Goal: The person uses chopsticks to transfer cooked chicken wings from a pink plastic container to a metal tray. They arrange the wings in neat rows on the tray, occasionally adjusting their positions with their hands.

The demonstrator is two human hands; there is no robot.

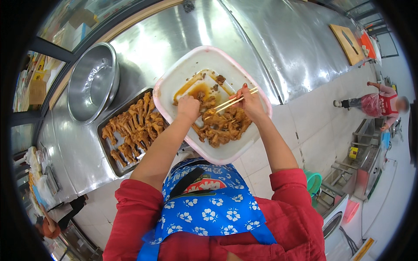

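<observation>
A white plastic basin [209, 52] with a pinkish rim stands in front of me, tilted in view. Brown cooked bone-in meat pieces [225, 130] are heaped in its near right part, and brown sauce [199, 88] pools on the bottom. My right hand [249, 102] grips a pair of light chopsticks [232, 101], their tips down at the meat. Inside the basin, my left hand [188, 107] reaches to the left edge of the pile; its fingertips are hidden, so any hold is unclear. Left of the basin, a metal tray [112, 163] carries rows of similar meat pieces [134, 124], partly behind my left forearm.
A stainless steel bowl [93, 83] sits at the left on the steel table [156, 36]. Far right, a cutting board [343, 36] bears a knife [350, 42]. A person in a red apron [387, 102] stands across the tiled floor; another person [50, 226] is at lower left.
</observation>
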